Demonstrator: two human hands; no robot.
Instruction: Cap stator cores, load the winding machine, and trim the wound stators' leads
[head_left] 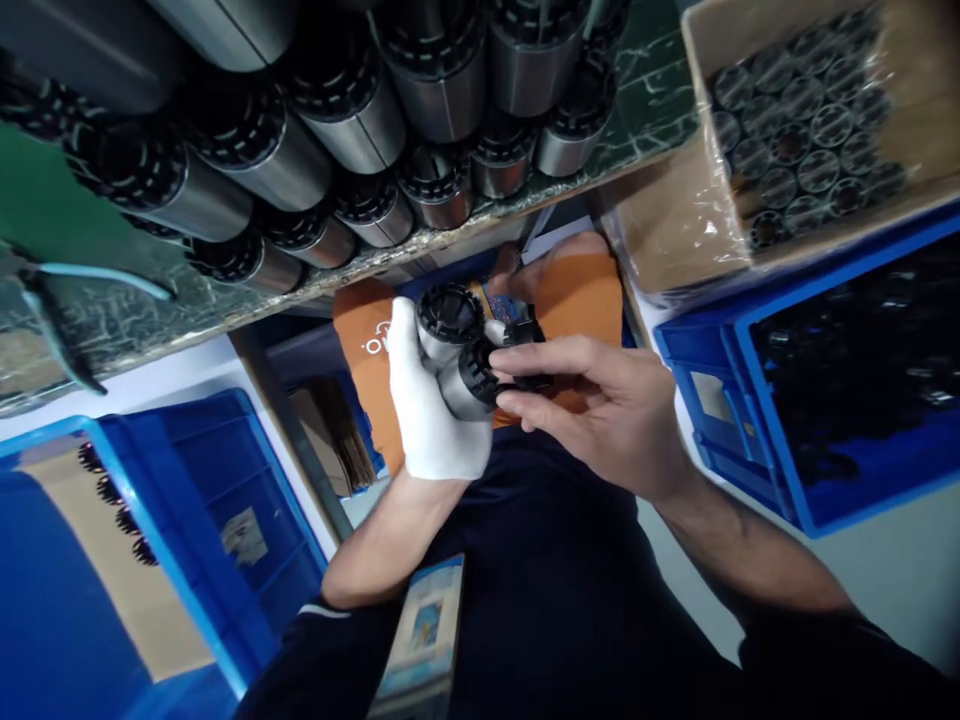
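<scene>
My left hand (439, 430), in a white glove, is closed around two short metal cylinders. The upper metal cylinder (442, 350) has a black slotted ring on its open end, facing up. Beside it, the lower metal cylinder (459, 392) is tilted, its black toothed end turned toward my right hand. My bare right hand (592, 400) pinches a black plastic ring piece (529, 335) close against that end. Its fingertips partly hide the piece, so I cannot tell whether it is seated on the cylinder.
Rows of similar cylinders (360, 120) stand on the green bench (652, 90), near pliers (56, 300). At right are a carton (660, 220) of metal cylinders and a blue crate (780, 440) of black parts. Another blue crate (202, 500) is at left. Orange cloth (585, 290) covers my lap.
</scene>
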